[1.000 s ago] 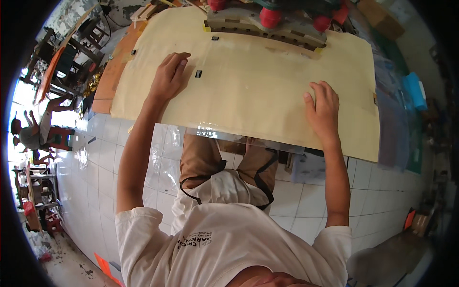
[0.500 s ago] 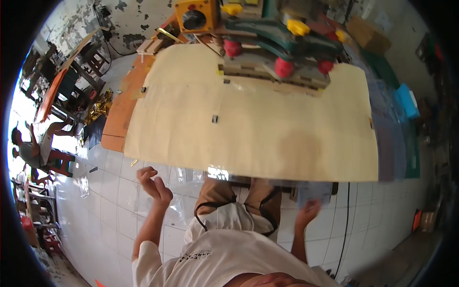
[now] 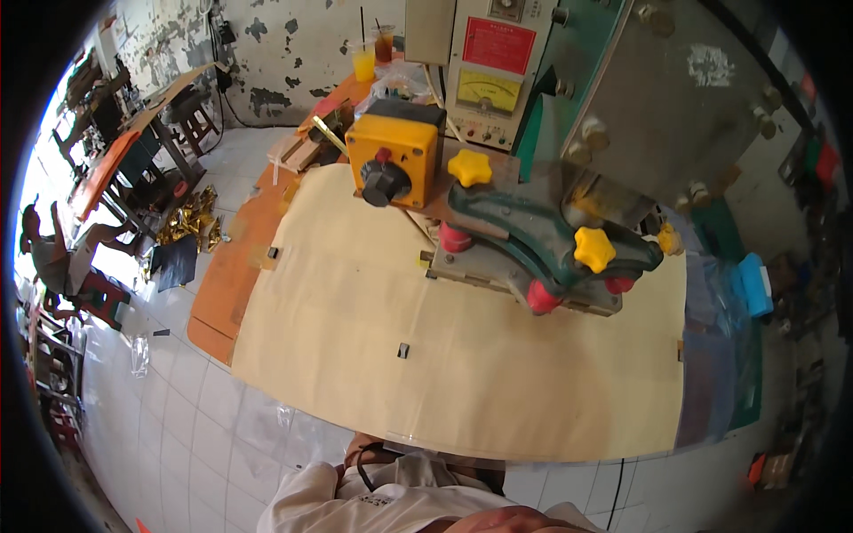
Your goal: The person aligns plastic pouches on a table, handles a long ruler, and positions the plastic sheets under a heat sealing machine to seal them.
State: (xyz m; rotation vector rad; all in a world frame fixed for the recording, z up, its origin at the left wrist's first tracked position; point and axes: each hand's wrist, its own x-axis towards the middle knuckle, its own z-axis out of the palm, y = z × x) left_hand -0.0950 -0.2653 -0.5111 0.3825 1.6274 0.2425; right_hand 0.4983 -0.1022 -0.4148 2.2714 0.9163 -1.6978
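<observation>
Neither of my hands shows at this moment; only my white shirt and part of my legs come in at the lower edge. In front of me a wide cream sheet (image 3: 338, 311) covers the worktable. A small dark clip-like piece (image 3: 403, 351) lies on it near the middle, and another dark piece (image 3: 272, 254) sits by its left edge. Over the far side stands a press head with a dark green arm (image 3: 515, 235), yellow star knobs (image 3: 594, 250) and red knobs (image 3: 544, 297). Beside it is a yellow control box (image 3: 391, 160) with a black dial.
A machine panel (image 3: 489, 89) with a yellow meter rises behind the press. Drinks in plastic cups (image 3: 363, 62) stand at the back. Clear plastic film (image 3: 711, 355) and a light blue box (image 3: 756, 284) are at the right. Another person (image 3: 53, 262) sits far left near gold foil scraps (image 3: 191, 219).
My view has tilted up, so the sheet and press sit lower. Both hands have left the picture; the right one was near a pale, blurred flat thing below the table edge.
</observation>
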